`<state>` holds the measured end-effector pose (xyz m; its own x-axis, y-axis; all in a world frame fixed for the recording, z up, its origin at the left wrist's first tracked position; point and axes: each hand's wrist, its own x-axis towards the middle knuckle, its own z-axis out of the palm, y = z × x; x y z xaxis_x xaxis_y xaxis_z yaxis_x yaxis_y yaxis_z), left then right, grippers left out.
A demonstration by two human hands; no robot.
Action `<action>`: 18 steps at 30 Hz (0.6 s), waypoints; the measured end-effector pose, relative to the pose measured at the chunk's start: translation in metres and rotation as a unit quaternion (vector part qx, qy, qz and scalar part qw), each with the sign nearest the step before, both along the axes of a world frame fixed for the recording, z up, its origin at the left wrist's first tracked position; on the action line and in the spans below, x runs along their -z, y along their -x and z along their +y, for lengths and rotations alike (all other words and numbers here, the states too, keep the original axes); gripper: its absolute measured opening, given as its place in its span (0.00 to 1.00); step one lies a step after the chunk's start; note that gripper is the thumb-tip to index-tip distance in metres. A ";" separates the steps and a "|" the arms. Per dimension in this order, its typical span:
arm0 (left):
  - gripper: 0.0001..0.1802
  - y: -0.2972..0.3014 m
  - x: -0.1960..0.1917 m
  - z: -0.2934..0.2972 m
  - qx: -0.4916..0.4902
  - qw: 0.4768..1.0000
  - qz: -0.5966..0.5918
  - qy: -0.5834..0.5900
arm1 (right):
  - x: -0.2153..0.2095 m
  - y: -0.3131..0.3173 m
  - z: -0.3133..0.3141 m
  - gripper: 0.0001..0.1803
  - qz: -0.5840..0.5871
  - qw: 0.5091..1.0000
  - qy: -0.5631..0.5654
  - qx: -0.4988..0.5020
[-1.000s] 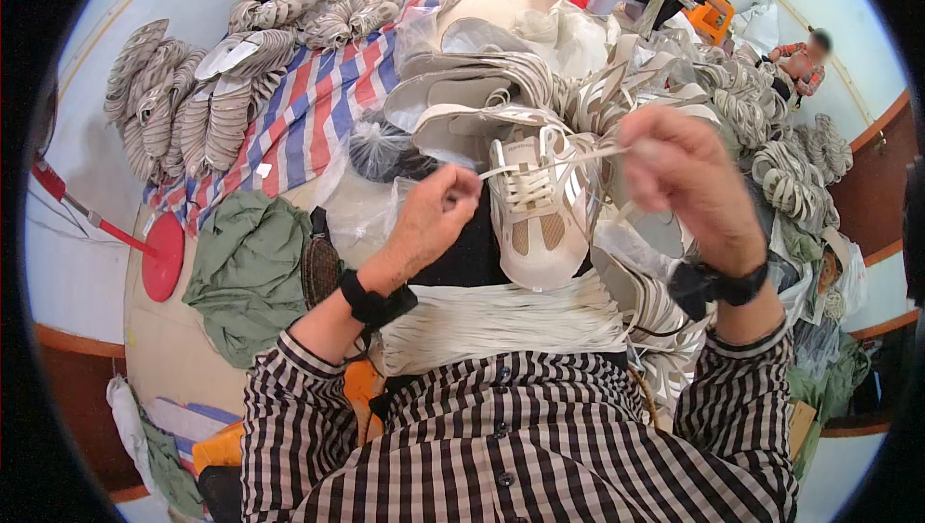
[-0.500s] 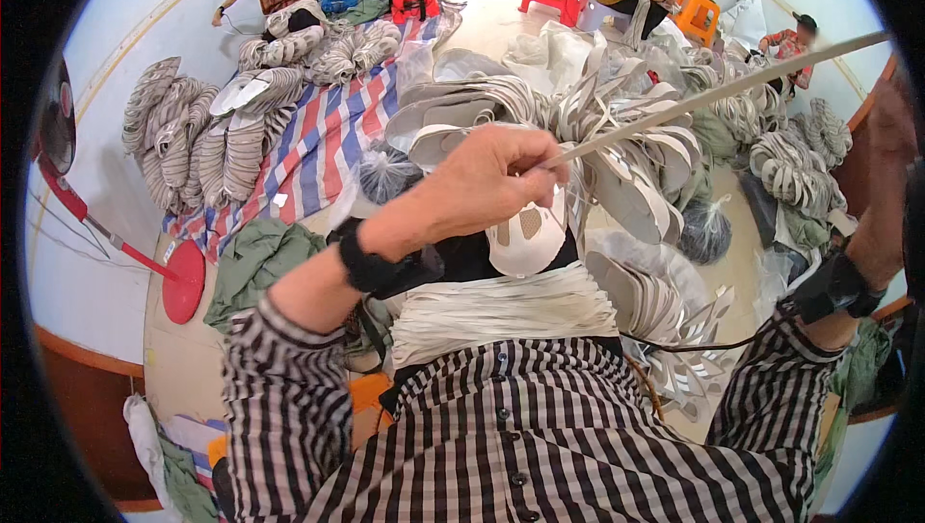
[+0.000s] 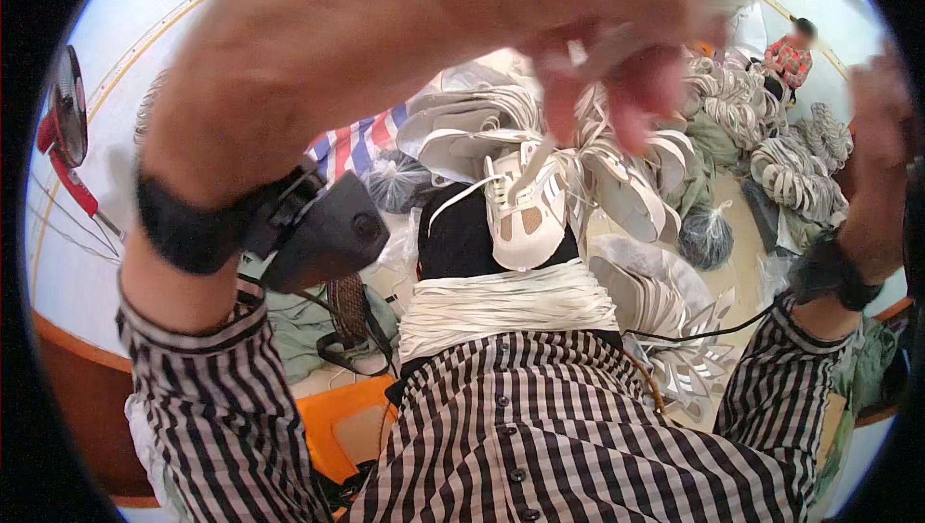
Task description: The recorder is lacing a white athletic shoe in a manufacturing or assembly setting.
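Near twelve o'clock, the left hand [image 3: 540,3] is apparently pinching a flat shoelace [image 3: 535,167]: light, limp, best gripped by its tip, I'd judge. Toward two, the right hand [image 3: 879,123] is blurring, grip unreadable. The sneaker [image 3: 525,226] is resting centrally.

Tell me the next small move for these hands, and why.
Perhaps ease the hands apart to straighten the pale lace: it appears to rise from the sneaker to the raised left hand, then bows toward the right hand, whose hold is too blurred to tell.
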<state>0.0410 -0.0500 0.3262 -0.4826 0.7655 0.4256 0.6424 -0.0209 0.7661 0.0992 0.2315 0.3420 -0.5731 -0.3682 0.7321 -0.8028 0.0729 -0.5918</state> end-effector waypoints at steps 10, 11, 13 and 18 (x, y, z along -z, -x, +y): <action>0.14 0.065 0.129 -0.050 -0.065 0.955 -0.181 0.224 | 0.156 0.081 -0.075 0.10 -0.328 0.942 -0.072 -0.025; 0.16 0.061 0.146 -0.048 -0.080 0.963 -0.205 0.155 | 0.172 0.088 -0.088 0.08 -0.319 0.945 -0.059 -0.047; 0.20 0.065 0.168 -0.041 -0.069 0.963 -0.257 0.043 | 0.203 0.094 -0.109 0.06 -0.293 0.953 -0.054 -0.052; 0.19 0.071 0.197 -0.029 -0.007 0.944 -0.324 0.069 | 0.246 0.089 -0.113 0.03 -0.226 0.969 -0.100 0.025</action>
